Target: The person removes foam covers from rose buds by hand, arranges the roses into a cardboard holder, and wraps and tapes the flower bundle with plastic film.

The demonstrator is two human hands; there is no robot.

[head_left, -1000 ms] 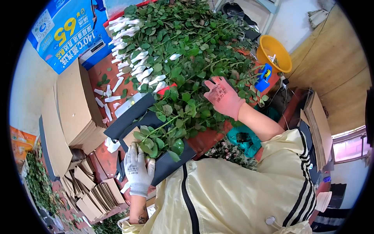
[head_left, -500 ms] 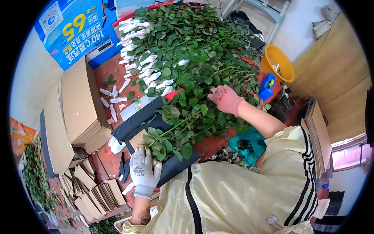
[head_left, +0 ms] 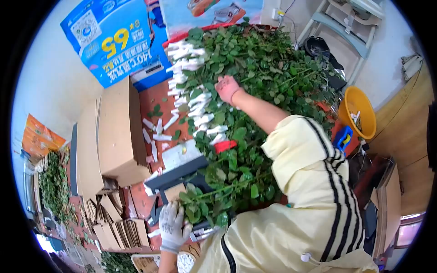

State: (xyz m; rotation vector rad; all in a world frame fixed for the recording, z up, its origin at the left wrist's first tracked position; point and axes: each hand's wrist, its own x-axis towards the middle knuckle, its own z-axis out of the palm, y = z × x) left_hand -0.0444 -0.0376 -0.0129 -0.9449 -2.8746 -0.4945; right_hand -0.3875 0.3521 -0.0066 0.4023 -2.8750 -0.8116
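Note:
My left hand (head_left: pixel 174 227), in a white glove, rests at the lower end of some leafy stems (head_left: pixel 205 200) lying over a black box (head_left: pixel 177 175) with a piece of cardboard (head_left: pixel 175 192). Its thumb is apart from the fingers, and whether it grips the stems is unclear. My right hand (head_left: pixel 228 89), in a pink glove, reaches into the big heap of leafy stems (head_left: pixel 268 68), just right of the row of white-wrapped heads (head_left: pixel 186 63). Its fingers are curled at the leaves, and what they hold is hidden.
Cardboard stacks (head_left: pixel 120 132) stand at the left, with smaller cardboard pieces (head_left: pixel 123 232) below. White wraps (head_left: pixel 154 150) lie on the red table (head_left: pixel 154 95). A yellow basin (head_left: pixel 357 111) and a blue tape dispenser (head_left: pixel 342 138) are at the right, near a folding chair (head_left: pixel 339 29).
My right hand has moved from the near right side of the heap to its far left part, by the white-wrapped heads. My left hand remains by the stems. The view has shifted.

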